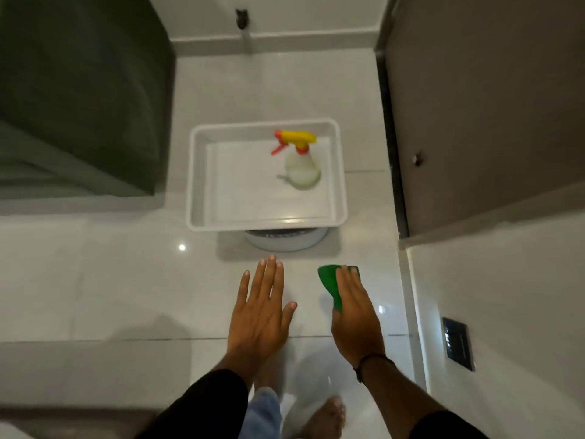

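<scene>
My right hand (354, 315) is held palm down above the floor and holds a green cloth (329, 280) under its fingers; the thumb is hidden beneath. My left hand (259, 312) hovers beside it, flat, fingers straight and spread, holding nothing. Ahead of both hands a white rectangular tray (196, 185) sits on top of a round white container (285, 240). A clear spray bottle (302, 171) with a yellow and red trigger head stands in the tray's far right part.
Glossy white floor tiles (110, 280) spread all around, and my bare foot (326, 416) shows below. A dark green bed or cover (79, 90) fills the left. At the right stand a grey door (474, 106) and a wall with a black switch plate (459, 343).
</scene>
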`<state>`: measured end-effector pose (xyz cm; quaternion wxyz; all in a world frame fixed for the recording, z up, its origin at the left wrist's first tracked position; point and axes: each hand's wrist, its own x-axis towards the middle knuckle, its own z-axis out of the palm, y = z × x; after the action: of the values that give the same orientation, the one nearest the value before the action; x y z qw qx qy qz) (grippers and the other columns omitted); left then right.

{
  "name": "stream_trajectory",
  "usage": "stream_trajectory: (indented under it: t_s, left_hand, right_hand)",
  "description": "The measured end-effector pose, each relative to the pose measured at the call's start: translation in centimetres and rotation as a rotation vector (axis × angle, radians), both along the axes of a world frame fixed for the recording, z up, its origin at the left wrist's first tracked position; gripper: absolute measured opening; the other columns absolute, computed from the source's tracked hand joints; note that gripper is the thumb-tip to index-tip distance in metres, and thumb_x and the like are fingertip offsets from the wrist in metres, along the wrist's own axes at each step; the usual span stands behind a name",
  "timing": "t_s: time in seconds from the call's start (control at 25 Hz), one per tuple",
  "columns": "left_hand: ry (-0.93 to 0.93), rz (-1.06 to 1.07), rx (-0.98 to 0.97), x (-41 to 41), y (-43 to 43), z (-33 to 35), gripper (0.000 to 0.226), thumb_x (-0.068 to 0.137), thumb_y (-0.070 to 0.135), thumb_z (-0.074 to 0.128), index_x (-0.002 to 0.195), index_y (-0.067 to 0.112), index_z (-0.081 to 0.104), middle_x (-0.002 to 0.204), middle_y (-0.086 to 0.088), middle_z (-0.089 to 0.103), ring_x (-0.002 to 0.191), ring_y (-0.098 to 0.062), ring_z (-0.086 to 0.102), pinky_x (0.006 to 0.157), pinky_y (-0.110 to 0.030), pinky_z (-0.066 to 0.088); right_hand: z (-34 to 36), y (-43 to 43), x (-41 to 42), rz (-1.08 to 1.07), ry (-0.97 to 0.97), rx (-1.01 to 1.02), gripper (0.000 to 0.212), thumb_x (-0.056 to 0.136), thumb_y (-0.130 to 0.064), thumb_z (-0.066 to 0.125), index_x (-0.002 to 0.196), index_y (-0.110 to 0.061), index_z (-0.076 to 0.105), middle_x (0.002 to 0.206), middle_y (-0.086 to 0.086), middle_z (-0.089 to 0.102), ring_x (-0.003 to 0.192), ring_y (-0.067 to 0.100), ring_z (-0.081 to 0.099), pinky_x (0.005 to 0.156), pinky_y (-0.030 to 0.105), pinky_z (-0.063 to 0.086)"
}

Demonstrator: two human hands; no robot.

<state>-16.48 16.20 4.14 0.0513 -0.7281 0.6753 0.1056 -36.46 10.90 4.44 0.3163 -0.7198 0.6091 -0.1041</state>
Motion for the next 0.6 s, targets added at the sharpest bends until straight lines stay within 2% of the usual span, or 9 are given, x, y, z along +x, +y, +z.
stream_trajectory:
  t_s: [0.12, 0.24, 0.32, 0.4, 0.52, 0.6]
  left_hand:
    - [-0.045, 0.066, -0.036, 5.8, -3.1, 3.0, 0.078, 0.111, 0.053, 0.033, 0.172, 0.006, 0.024, 0.182, -0.016, 0.020, 0.168, -0.034, 0.019, 0.135, -0.051, 0.006]
    - [-0.066, 0.084, -0.069, 10.3, -7.5, 2.1, 0.078, 0.112, 0.055, 0.030, 0.173, 0.007, 0.021, 0.183, -0.015, 0.015, 0.169, -0.033, 0.011, 0.137, -0.047, -0.008]
    - [-0.062, 0.098, -0.052, 12.7, -11.0, 0.0, 0.078, 0.113, 0.056, 0.030, 0.174, 0.008, 0.019, 0.184, -0.015, 0.012, 0.169, -0.032, 0.005, 0.138, -0.046, -0.012]
    - [-0.056, 0.105, -0.014, 14.5, -14.2, -2.4, 0.079, 0.113, 0.056, 0.029, 0.174, 0.007, 0.018, 0.184, -0.016, 0.011, 0.169, -0.033, 0.005, 0.138, -0.050, -0.005]
    - [-0.017, 0.074, -0.014, 16.7, -17.1, -5.3, 0.076, 0.114, 0.053, 0.029, 0.172, 0.003, 0.023, 0.182, -0.020, 0.018, 0.169, -0.037, 0.018, 0.137, -0.055, 0.011]
    - [0.000, 0.073, -0.039, 18.0, -18.0, -7.6, 0.076, 0.114, 0.051, 0.031, 0.171, 0.001, 0.024, 0.181, -0.022, 0.021, 0.169, -0.038, 0.020, 0.137, -0.057, 0.018]
  right_hand:
    - [3.4, -5.1, 7.0, 0.089, -0.038, -0.053, 0.072, 0.095, 0.003, 0.055, 0.159, -0.011, 0.025, 0.167, 0.005, 0.024, 0.156, 0.021, 0.018, 0.125, 0.038, 0.022]
    - [3.0, -10.3, 13.1, 0.178, -0.025, -0.121, 0.074, 0.094, 0.003, 0.060, 0.159, -0.009, 0.025, 0.167, 0.010, 0.025, 0.155, 0.025, 0.020, 0.124, 0.041, 0.024]
    - [0.8, -13.9, 16.8, 0.225, 0.010, -0.147, 0.072, 0.095, 0.001, 0.060, 0.158, -0.006, 0.027, 0.166, 0.012, 0.027, 0.155, 0.028, 0.022, 0.125, 0.042, 0.022]
    - [-2.5, -17.2, 19.6, 0.264, 0.063, -0.159, 0.068, 0.097, 0.000, 0.057, 0.158, -0.004, 0.028, 0.166, 0.014, 0.028, 0.155, 0.029, 0.022, 0.125, 0.041, 0.020]
    - [-7.0, -20.7, 22.6, 0.318, 0.102, -0.214, 0.064, 0.096, 0.003, 0.058, 0.155, -0.001, 0.034, 0.162, 0.018, 0.036, 0.153, 0.033, 0.027, 0.125, 0.041, 0.021]
    - [-9.5, -22.3, 24.3, 0.324, 0.127, -0.227, 0.064, 0.095, 0.005, 0.057, 0.154, 0.000, 0.035, 0.161, 0.020, 0.037, 0.153, 0.035, 0.028, 0.125, 0.042, 0.023]
